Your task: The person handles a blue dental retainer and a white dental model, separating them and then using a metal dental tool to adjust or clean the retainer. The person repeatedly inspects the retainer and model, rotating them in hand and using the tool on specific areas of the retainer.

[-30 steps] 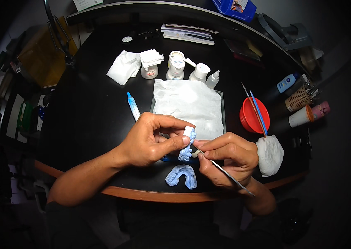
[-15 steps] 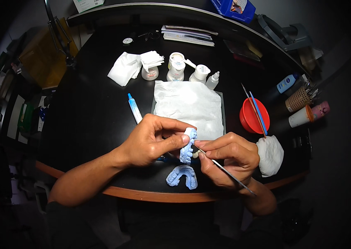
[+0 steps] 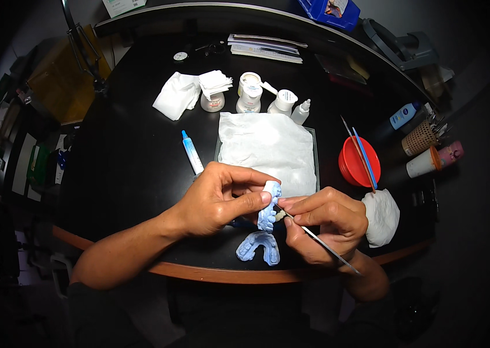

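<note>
My left hand (image 3: 213,197) grips a light blue dental cast (image 3: 267,217) between thumb and fingers, its row of teeth turned toward the right. Close beside that cast, my right hand (image 3: 332,223) pinches a thin metal dental instrument (image 3: 327,247), whose shaft slants down toward my right wrist. A small cream tooth-like piece (image 3: 280,215) is at my right fingertips, next to the cast's teeth; whether it touches them I cannot tell. Below the hands, a second blue dental cast (image 3: 259,248), horseshoe-shaped, lies on the black table (image 3: 135,174) near its wooden front edge.
A white cloth (image 3: 265,142) covers a glass slab beyond my hands. Behind it stand white bottles (image 3: 249,98) and folded tissues (image 3: 176,95). A blue-capped syringe-like tube (image 3: 191,152) lies left. On the right are a red bowl (image 3: 354,165) with brushes across it and a crumpled white cloth (image 3: 382,217).
The whole view has shifted slightly, so everything sits a little farther right. The cream piece looks slightly turned at my right fingertips. Both hands keep their holds.
</note>
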A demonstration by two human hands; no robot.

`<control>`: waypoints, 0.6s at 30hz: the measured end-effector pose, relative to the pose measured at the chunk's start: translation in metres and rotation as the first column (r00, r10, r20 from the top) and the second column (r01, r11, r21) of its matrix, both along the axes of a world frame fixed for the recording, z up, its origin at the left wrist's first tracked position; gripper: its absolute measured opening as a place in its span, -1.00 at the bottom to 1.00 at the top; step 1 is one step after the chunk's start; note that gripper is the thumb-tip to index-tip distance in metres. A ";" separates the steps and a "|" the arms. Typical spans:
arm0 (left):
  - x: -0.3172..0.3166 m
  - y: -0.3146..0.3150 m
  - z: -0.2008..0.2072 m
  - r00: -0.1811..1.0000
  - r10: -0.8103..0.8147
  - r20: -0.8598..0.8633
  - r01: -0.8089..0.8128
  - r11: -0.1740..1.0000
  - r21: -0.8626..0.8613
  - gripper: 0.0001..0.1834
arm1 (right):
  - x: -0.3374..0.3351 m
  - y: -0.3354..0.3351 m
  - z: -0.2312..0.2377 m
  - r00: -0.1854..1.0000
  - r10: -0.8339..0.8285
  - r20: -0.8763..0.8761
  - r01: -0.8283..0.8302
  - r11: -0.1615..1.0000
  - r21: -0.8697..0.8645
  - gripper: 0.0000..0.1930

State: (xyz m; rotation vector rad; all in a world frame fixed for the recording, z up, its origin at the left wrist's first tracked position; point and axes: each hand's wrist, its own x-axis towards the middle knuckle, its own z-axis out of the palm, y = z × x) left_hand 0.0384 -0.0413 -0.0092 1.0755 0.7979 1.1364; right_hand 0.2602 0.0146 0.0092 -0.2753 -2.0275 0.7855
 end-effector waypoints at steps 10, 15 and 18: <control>-0.021 0.012 0.008 0.567 0.700 -0.434 -0.028 0.543 0.839 -0.63 | 0.009 0.014 0.008 0.997 -0.074 0.024 0.073 0.997 0.031 -0.88; -0.025 0.017 -0.001 0.847 0.443 -0.292 -0.301 0.854 0.424 -0.69 | -0.004 -0.002 0.004 0.993 0.026 0.113 0.020 0.921 -0.390 -0.80; -0.027 0.017 0.004 0.921 0.303 -0.244 -0.240 0.936 0.256 -0.62 | 0.000 0.002 0.010 0.921 0.122 0.369 -0.082 0.989 -0.124 -0.80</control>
